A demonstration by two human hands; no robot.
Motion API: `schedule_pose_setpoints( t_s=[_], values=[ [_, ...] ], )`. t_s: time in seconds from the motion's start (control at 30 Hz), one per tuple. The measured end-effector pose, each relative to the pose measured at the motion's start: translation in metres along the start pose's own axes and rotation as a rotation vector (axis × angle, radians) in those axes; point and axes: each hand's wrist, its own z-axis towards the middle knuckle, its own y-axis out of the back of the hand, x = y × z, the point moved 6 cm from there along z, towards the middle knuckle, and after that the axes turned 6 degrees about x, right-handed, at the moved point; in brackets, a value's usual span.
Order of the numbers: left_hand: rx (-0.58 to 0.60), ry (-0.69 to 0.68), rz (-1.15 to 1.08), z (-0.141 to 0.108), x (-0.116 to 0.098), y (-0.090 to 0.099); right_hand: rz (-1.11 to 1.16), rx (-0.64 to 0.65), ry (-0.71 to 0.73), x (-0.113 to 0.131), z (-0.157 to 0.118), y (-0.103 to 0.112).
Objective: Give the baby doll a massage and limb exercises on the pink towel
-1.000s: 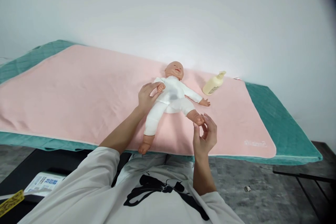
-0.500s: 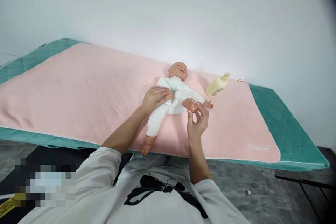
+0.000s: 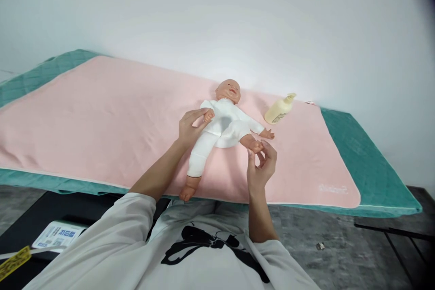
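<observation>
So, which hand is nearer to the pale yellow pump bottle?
Right. The right hand, holding the baby doll's foot, is on the near side of the pump bottle; the left hand, holding the doll's hand, is farther left, across its torso.

Both arms stretch over the near edge of the table (image 3: 370,163). The left arm (image 3: 158,170) slants to the right and goes in farther, so the left hand (image 3: 190,130) is closer to the far edge, with its thumb and fingers in a pinch. The right arm (image 3: 260,217) points almost straight ahead. The right hand (image 3: 263,168) is nearer the close edge, fingers curled, pinching too.
</observation>
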Motion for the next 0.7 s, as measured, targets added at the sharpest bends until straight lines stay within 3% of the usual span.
schedule_pose_setpoints(
  t_s=[0.23,0.43,0.7],
  values=[
    [-0.353,0.082,-0.061,0.006,-0.002,0.038,-0.077,0.024,-0.065,-0.003,-0.038,0.034],
    [-0.464,0.170,-0.165,0.021,0.033,0.057,-0.076,0.075,-0.169,-0.021,-0.083,0.042],
    [-0.540,0.502,-0.387,0.014,0.071,0.064,-0.112,0.166,-0.223,-0.048,-0.138,0.044]
  ],
)
